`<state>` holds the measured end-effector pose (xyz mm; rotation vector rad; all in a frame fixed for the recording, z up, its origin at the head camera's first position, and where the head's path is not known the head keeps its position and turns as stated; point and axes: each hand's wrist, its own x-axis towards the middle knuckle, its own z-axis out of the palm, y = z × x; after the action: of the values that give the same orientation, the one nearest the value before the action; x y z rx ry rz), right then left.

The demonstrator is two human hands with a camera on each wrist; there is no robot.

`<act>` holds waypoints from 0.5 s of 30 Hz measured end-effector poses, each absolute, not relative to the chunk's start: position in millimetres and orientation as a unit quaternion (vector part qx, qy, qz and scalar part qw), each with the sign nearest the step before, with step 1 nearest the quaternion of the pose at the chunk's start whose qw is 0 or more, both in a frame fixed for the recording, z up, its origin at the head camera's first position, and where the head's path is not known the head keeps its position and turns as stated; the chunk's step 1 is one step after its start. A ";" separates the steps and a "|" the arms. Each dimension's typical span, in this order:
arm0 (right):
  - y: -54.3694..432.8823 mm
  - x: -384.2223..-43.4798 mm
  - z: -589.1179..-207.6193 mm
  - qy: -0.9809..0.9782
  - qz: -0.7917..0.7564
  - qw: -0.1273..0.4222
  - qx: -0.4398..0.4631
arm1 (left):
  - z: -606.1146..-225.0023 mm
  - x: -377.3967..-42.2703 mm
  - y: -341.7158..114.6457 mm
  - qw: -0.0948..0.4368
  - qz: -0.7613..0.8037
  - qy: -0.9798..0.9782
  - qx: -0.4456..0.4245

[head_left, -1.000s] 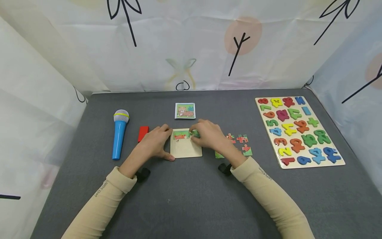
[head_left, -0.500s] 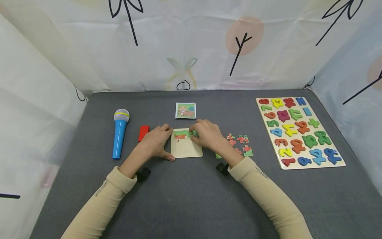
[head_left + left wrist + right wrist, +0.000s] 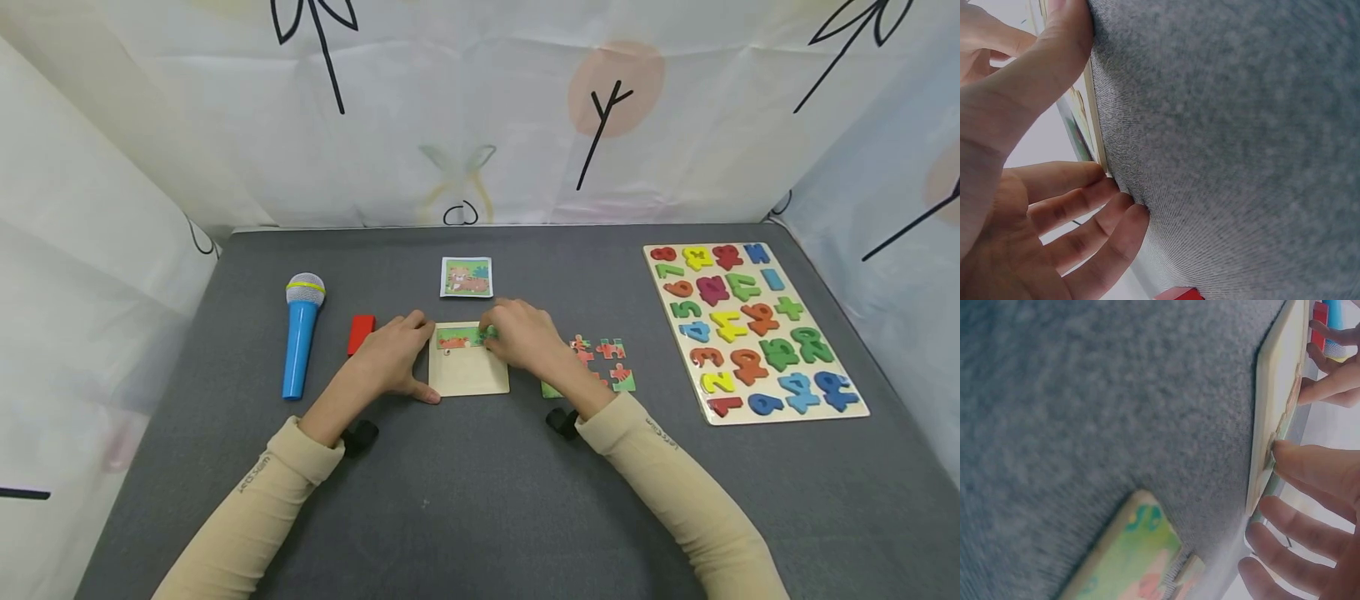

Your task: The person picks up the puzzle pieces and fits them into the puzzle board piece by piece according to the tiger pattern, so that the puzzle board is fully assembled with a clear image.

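Observation:
A pale wooden puzzle board (image 3: 469, 373) lies flat, with a picture strip of green and red jigsaw pieces (image 3: 453, 338) along its far edge. My left hand (image 3: 393, 355) rests along the board's left side, its thumb by the near corner and a fingertip touching the far corner; the left wrist view shows these fingers (image 3: 1112, 240) fairly straight. At the board's far right corner, my right hand (image 3: 525, 337) pinches a green puzzle piece (image 3: 490, 332) between thumb and index finger, the other fingers loose. That piece is mostly hidden by the fingers.
Several loose puzzle pieces (image 3: 621, 377) lie right of the board, partly behind my right forearm. A small picture card (image 3: 467, 277) sits beyond it. To the left are a red block (image 3: 361, 335) and a blue toy microphone (image 3: 302, 342). A number board (image 3: 750, 333) lies far right.
My right hand's fingertips shift slightly at the green piece by the board's far right corner. The left hand and the board keep their places.

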<state>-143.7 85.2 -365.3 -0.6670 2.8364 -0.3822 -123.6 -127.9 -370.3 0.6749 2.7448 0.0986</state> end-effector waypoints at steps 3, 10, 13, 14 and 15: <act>84.6 -143.6 -366.4 0.959 -0.130 0.107 -0.228 | -370.1 -123.7 -127.9 0.156 0.033 0.959 0.235; 81.9 -144.3 -366.5 0.960 -0.131 0.109 -0.222 | -370.1 -123.3 -127.6 0.155 0.031 0.959 0.236; 80.5 -144.1 -365.7 0.961 -0.132 0.108 -0.219 | -370.2 -123.4 -128.1 0.156 0.030 0.959 0.236; 80.1 -144.0 -365.6 0.961 -0.133 0.108 -0.218 | -370.0 -123.2 -128.2 0.156 0.029 0.959 0.236; 79.7 -143.9 -365.7 0.961 -0.133 0.107 -0.217 | -369.8 -123.2 -128.2 0.156 0.030 0.959 0.235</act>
<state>-143.9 79.7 -365.7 -0.6373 2.8291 -0.3926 -123.2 -128.2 -369.8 0.6738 2.7447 0.0860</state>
